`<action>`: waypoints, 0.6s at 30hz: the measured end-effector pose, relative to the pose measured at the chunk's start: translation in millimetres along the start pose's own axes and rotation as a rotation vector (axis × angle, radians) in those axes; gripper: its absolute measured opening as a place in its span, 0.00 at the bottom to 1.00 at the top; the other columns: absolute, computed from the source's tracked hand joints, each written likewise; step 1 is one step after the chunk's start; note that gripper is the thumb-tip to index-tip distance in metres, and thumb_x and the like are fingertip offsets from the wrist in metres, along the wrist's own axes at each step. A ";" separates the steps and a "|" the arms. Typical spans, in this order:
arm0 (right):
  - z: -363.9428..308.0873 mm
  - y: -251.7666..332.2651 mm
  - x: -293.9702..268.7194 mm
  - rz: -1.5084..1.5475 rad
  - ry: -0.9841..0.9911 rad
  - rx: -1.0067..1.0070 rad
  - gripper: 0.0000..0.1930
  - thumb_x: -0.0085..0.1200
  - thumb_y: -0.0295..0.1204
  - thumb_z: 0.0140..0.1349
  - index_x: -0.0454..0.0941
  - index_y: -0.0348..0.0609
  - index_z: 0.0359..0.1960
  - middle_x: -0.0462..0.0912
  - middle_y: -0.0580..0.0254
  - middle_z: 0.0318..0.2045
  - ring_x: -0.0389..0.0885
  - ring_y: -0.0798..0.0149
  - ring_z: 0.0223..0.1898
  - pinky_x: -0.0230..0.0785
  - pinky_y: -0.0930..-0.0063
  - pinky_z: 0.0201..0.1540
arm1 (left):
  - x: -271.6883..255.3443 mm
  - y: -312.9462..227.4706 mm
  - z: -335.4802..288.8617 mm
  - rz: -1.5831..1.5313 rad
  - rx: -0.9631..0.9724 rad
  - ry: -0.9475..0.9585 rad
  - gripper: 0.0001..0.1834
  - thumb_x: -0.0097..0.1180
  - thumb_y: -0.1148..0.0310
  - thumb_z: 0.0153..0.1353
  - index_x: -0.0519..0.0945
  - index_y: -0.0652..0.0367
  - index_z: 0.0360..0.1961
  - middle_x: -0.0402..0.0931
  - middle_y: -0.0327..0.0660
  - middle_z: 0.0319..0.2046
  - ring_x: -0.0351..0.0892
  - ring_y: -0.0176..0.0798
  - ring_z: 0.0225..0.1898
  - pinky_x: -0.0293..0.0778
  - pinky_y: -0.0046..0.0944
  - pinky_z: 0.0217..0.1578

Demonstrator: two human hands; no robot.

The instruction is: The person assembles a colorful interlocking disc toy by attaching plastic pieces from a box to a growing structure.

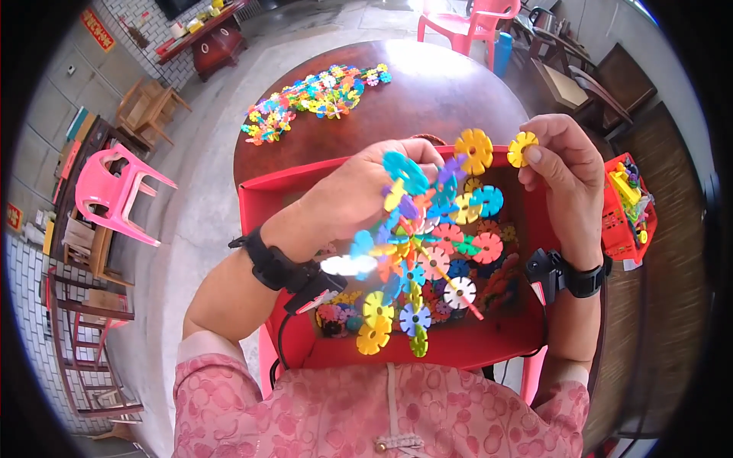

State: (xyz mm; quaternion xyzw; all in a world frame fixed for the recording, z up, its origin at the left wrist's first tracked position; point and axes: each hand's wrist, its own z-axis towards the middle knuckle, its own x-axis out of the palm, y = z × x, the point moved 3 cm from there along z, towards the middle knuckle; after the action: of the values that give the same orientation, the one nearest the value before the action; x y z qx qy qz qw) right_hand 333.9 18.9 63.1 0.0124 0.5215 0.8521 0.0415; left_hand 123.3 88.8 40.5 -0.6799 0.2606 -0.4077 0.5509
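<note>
My left hand point(382, 179) is closed on a many-armed cluster of interlocking plastic snowflake discs point(431, 248), held up over a red box point(427, 341). Its arms end in yellow, blue, white, pink and green discs; some are blurred, and the fingers are partly hidden behind the cluster. To the right, my right hand point(561, 156) pinches a single yellow disc point(522, 149) between thumb and fingers. That disc is just apart from an orange-yellow disc point(474, 151) near the top of the cluster. Many loose discs point(343, 313) lie inside the box beneath.
Behind the box, a round brown table point(397, 99) carries a joined mass of colourful discs point(321, 95). A red basket of toys point(630, 206) stands at the right. Pink plastic chairs stand at the left point(114, 187) and far side point(469, 23). Both wrists wear black strapped devices.
</note>
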 end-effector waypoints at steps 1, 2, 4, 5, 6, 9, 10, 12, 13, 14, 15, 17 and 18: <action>1.6 -0.2 -0.5 0.013 -0.014 0.004 0.05 0.55 0.23 0.63 0.76 0.38 0.39 0.79 0.70 0.32 0.72 0.81 0.27 0.65 0.86 0.30 | -1.8 -1.9 1.0 -0.064 0.038 -0.026 0.10 0.51 0.66 0.68 0.72 0.62 0.43 0.77 0.40 0.38 0.79 0.29 0.35 0.77 0.29 0.37; 1.7 -0.2 0.7 0.015 -0.013 -0.003 0.05 0.55 0.23 0.63 0.76 0.38 0.39 0.79 0.70 0.32 0.72 0.81 0.27 0.65 0.86 0.30 | -4.4 -2.6 0.4 -0.103 0.079 -0.034 0.13 0.50 0.66 0.68 0.72 0.63 0.48 0.78 0.45 0.43 0.81 0.34 0.40 0.79 0.33 0.41; -0.9 -2.2 2.9 -0.083 -0.016 -0.011 0.05 0.55 0.23 0.63 0.76 0.38 0.40 0.80 0.70 0.31 0.74 0.80 0.27 0.67 0.86 0.30 | -4.3 -5.0 -2.6 -0.106 0.089 -0.069 0.15 0.50 0.66 0.68 0.71 0.63 0.51 0.78 0.46 0.44 0.81 0.36 0.42 0.80 0.35 0.42; -1.0 -2.4 4.8 -0.082 -0.012 -0.017 0.05 0.55 0.23 0.63 0.76 0.38 0.40 0.80 0.70 0.31 0.74 0.80 0.27 0.67 0.86 0.30 | -4.1 -6.6 -5.0 -0.112 0.096 -0.101 0.17 0.51 0.67 0.67 0.70 0.64 0.54 0.78 0.47 0.45 0.81 0.38 0.44 0.80 0.38 0.43; -2.1 -2.3 6.3 -0.064 -0.019 -0.015 0.05 0.55 0.23 0.63 0.76 0.38 0.40 0.80 0.70 0.31 0.75 0.80 0.28 0.68 0.86 0.30 | -1.5 -8.8 -9.0 -0.068 0.112 -0.099 0.20 0.49 0.65 0.68 0.69 0.64 0.57 0.77 0.49 0.48 0.81 0.42 0.46 0.81 0.42 0.45; -2.8 -5.7 7.3 -0.061 -0.025 -0.011 0.05 0.54 0.22 0.63 0.76 0.37 0.39 0.80 0.68 0.31 0.78 0.79 0.28 0.71 0.85 0.31 | 3.7 -8.3 -10.8 -0.209 0.073 -0.169 0.20 0.47 0.61 0.69 0.70 0.64 0.56 0.76 0.50 0.50 0.81 0.46 0.46 0.81 0.46 0.46; -3.5 -6.8 8.8 -0.040 -0.004 -0.009 0.04 0.54 0.21 0.63 0.76 0.37 0.39 0.80 0.68 0.31 0.78 0.78 0.28 0.71 0.85 0.31 | 2.5 -6.5 -10.9 -0.327 0.009 -0.038 0.20 0.45 0.60 0.70 0.71 0.62 0.55 0.76 0.50 0.50 0.81 0.48 0.47 0.81 0.46 0.45; -3.9 -6.7 12.5 -0.038 0.022 -0.020 0.04 0.53 0.20 0.63 0.75 0.37 0.39 0.80 0.67 0.31 0.79 0.77 0.28 0.72 0.85 0.31 | 0.9 -0.4 -12.1 -0.482 0.058 0.047 0.20 0.45 0.59 0.70 0.71 0.63 0.55 0.77 0.50 0.49 0.81 0.49 0.46 0.81 0.47 0.45; -3.9 -6.7 12.9 -0.038 0.024 -0.020 0.04 0.53 0.20 0.63 0.75 0.37 0.39 0.80 0.67 0.31 0.79 0.77 0.28 0.72 0.85 0.31 | 2.1 -0.1 -13.3 -0.637 0.103 0.132 0.21 0.45 0.58 0.70 0.72 0.63 0.54 0.78 0.50 0.48 0.81 0.50 0.46 0.82 0.48 0.44; -3.9 -6.1 13.1 -0.037 0.020 -0.040 0.04 0.52 0.19 0.63 0.75 0.36 0.39 0.80 0.66 0.31 0.79 0.77 0.28 0.72 0.84 0.32 | 1.4 1.6 -14.0 -0.656 0.093 0.149 0.21 0.44 0.57 0.70 0.71 0.63 0.54 0.77 0.50 0.48 0.81 0.50 0.47 0.81 0.48 0.44; -3.7 -5.1 12.9 -0.039 0.016 -0.059 0.04 0.52 0.19 0.63 0.75 0.36 0.39 0.80 0.66 0.31 0.79 0.77 0.29 0.72 0.84 0.32 | 1.1 1.6 -13.5 -0.636 0.074 0.127 0.21 0.44 0.57 0.70 0.71 0.62 0.54 0.77 0.50 0.49 0.81 0.50 0.47 0.81 0.47 0.45; -4.6 -4.6 12.0 -0.026 0.002 -0.065 0.04 0.52 0.18 0.63 0.75 0.36 0.39 0.80 0.65 0.31 0.79 0.76 0.29 0.73 0.84 0.33 | -0.8 3.6 -14.3 -0.570 0.049 0.054 0.22 0.43 0.56 0.70 0.71 0.62 0.55 0.76 0.49 0.49 0.80 0.50 0.48 0.81 0.47 0.46; -4.9 -4.3 10.7 -0.013 -0.013 -0.071 0.05 0.52 0.18 0.63 0.74 0.36 0.39 0.80 0.65 0.32 0.80 0.76 0.30 0.73 0.83 0.33 | -1.1 4.1 -13.9 -0.532 0.044 0.025 0.22 0.43 0.56 0.70 0.71 0.62 0.55 0.76 0.49 0.50 0.80 0.50 0.49 0.80 0.46 0.47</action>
State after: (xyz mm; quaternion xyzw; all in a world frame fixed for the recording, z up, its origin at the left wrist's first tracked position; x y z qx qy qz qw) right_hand 323.2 17.4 56.8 0.0132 0.4908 0.8697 0.0508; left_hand 111.4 81.2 37.1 -0.7074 0.0704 -0.5521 0.4357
